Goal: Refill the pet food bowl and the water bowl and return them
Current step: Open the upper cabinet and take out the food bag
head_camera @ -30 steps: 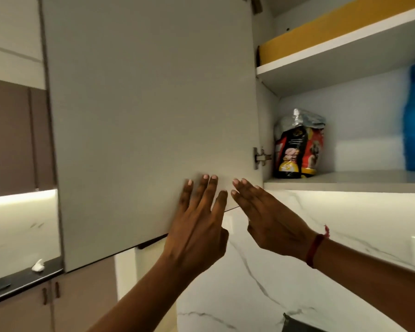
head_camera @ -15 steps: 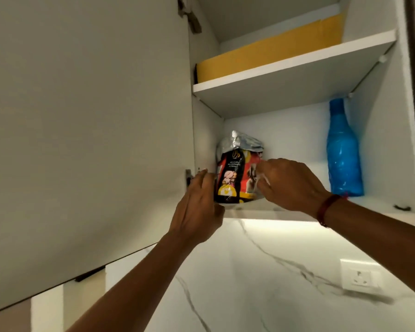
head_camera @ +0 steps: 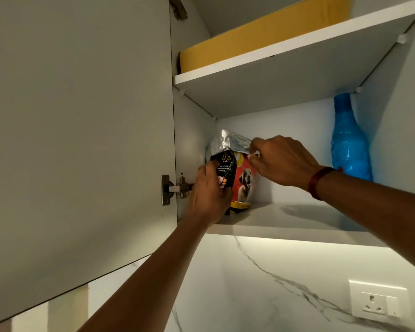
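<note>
A red and black pet food bag (head_camera: 246, 180) with a dog picture and a folded silver top stands at the left end of the lower cabinet shelf (head_camera: 285, 224). My left hand (head_camera: 210, 195) wraps around the bag's lower left side. My right hand (head_camera: 282, 161) pinches the bag's folded top at its right edge. No bowl is in view.
The open cabinet door (head_camera: 77, 140) hangs to the left on its hinge (head_camera: 177, 188). A blue bottle (head_camera: 349, 142) stands at the shelf's right end. A yellow box (head_camera: 264, 32) lies on the upper shelf. Below are a marble wall and a socket (head_camera: 377, 299).
The door has swung fully open. Both hands went from the door's edge up to the shelf and took hold of the food bag; my right hand rose to the bag's top.
</note>
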